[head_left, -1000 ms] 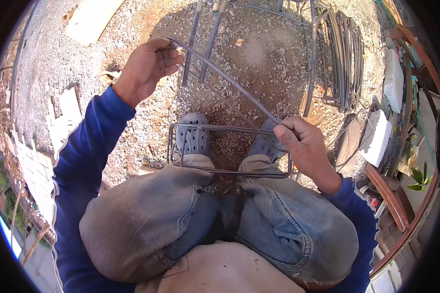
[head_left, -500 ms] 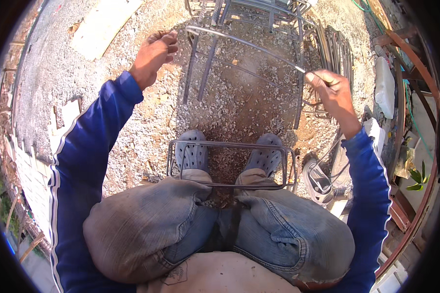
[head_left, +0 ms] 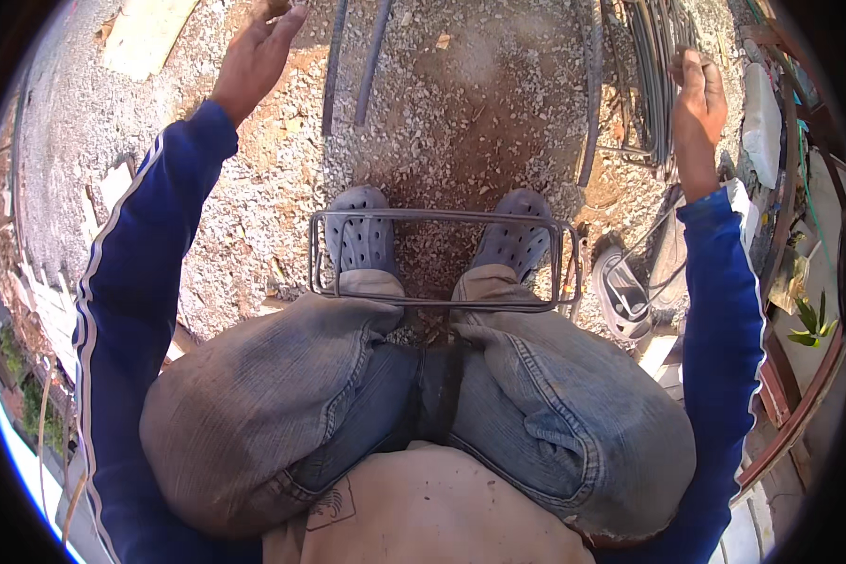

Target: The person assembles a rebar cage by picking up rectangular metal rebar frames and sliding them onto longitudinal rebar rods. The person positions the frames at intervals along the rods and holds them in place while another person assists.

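Observation:
My left hand (head_left: 254, 52) reaches forward at the upper left, its fingertips partly cut off by the picture's top edge. Its visible fingers are apart, with nothing seen in them. At the upper right my right hand (head_left: 699, 99) is loosely curled and open, with no rod visible in it. It is beside a pile of bent steel rods (head_left: 653, 85). Several rectangular steel stirrups (head_left: 442, 303) rest across my lower shins, over my grey clogs (head_left: 362, 230). Beyond my feet, straight steel bars (head_left: 371, 66) extend past the top edge.
Gravel and brown soil (head_left: 470, 122) cover the ground. A loose dark-and-light shoe (head_left: 622, 296) lies right of my feet. A pale board (head_left: 146, 38) lies at the far left, and a whitish block (head_left: 759, 127) at the right. Rusty metal framing (head_left: 799, 414) borders the right side.
The bent rod in my right hand has gone out of sight. My hands have moved farther apart, and the view has tipped toward my body, cutting off the far steel frame.

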The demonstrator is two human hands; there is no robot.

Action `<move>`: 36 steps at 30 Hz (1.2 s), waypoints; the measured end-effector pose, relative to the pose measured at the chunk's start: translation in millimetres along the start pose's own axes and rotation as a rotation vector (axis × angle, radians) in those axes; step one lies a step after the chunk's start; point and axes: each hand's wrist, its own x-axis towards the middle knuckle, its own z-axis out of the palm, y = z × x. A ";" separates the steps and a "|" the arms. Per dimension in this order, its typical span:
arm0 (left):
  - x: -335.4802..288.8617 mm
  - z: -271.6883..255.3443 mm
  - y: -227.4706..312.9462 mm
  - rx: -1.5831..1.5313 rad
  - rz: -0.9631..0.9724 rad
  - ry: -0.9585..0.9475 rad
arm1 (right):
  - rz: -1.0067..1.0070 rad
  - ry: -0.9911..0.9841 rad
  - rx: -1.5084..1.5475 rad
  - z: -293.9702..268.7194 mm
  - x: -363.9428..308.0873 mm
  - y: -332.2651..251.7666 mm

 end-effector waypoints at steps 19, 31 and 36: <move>-217.7 4.1 -10.1 -0.195 -0.608 -0.678 | 0.213 -0.637 -0.240 -23.5 -204.4 -60.1; -208.0 -5.9 29.7 0.042 -0.532 -0.417 | 0.392 -0.728 -0.387 -23.3 -193.4 -66.7; -214.4 -9.1 44.5 -0.687 -0.753 -0.090 | 0.574 -0.507 0.198 -19.6 -198.3 -80.6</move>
